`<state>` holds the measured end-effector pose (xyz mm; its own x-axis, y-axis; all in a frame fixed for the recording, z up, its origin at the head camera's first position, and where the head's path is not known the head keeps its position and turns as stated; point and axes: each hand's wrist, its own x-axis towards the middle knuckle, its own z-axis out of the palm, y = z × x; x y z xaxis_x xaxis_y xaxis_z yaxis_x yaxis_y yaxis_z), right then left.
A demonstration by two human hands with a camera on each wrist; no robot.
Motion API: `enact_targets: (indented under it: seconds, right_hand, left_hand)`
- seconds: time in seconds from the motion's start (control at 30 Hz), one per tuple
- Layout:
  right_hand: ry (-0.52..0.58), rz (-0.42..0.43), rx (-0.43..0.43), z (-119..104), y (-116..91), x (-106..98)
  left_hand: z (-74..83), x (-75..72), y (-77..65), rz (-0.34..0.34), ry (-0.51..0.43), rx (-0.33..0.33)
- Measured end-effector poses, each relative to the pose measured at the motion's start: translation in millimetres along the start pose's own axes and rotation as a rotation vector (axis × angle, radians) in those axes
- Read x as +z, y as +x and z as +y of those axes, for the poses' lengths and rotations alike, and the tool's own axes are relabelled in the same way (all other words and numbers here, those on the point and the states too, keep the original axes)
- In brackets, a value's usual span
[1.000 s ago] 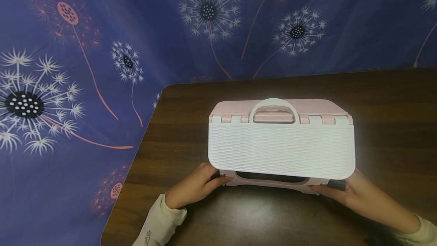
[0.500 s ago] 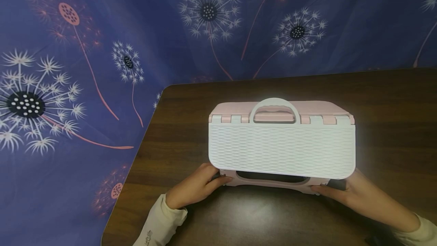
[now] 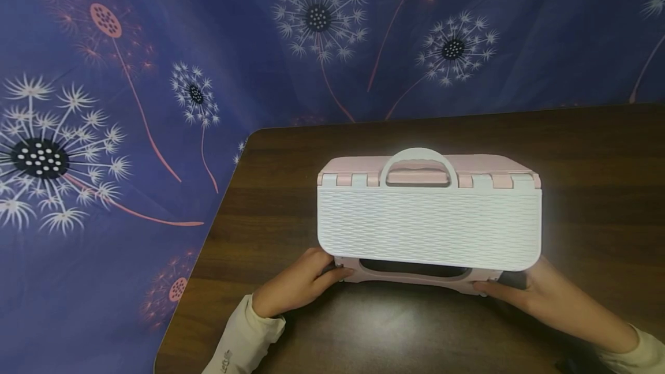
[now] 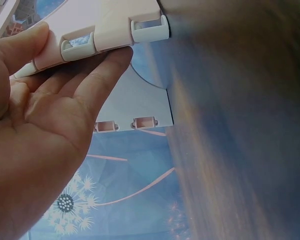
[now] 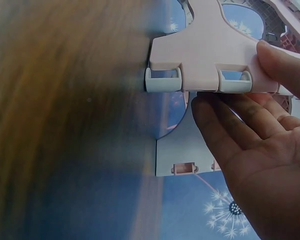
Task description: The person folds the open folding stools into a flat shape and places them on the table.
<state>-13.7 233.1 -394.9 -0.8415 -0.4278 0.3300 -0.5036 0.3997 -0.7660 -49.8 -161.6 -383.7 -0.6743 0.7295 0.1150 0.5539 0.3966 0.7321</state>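
Note:
A folding stool (image 3: pixel 429 227) in pink and white plastic stands on the dark wooden table, its top hinged along the middle. The white textured half slopes toward me, the pink half (image 3: pixel 473 162) slopes away behind it, and a white carry handle (image 3: pixel 417 152) arches up at the hinge. My left hand (image 3: pixel 298 284) pinches the left edge of the pink leg panel (image 4: pixel 110 22), thumb on the front face and fingers behind. At the right edge, my right hand (image 3: pixel 545 299) pinches the same panel in a like grip. White hinge clips (image 5: pixel 163 80) line the panel's sides.
Around the stool spreads the wooden table (image 3: pixel 260 201), with its left edge and far edge in view. A blue dandelion-print cloth (image 3: pixel 234 33) hangs behind and to the left. Something dark (image 3: pixel 576 359) lies by the right forearm.
The stool's top has shifted very slightly: the pink half sits a touch lower in view and the white half's lower edge a touch higher. Both hands keep their grip in place.

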Motion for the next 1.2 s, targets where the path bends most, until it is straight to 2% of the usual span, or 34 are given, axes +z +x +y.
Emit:
enact_targets:
  seconds: [0.3,0.77,1.2]
  right_hand:
    - [-0.034,0.018,0.019,-3.9,1.6,-0.8]
    - [-0.044,0.006,-0.015,-5.5,2.2,-1.3]
    - [-0.038,-0.027,-0.135,1.2,2.6,-1.0]
  left_hand:
    - [0.5,0.6,1.6,0.005,0.016,0.008]
    - [1.1,1.0,1.4,0.003,0.021,0.015]
    - [1.8,1.7,2.4,0.003,0.035,-0.034]
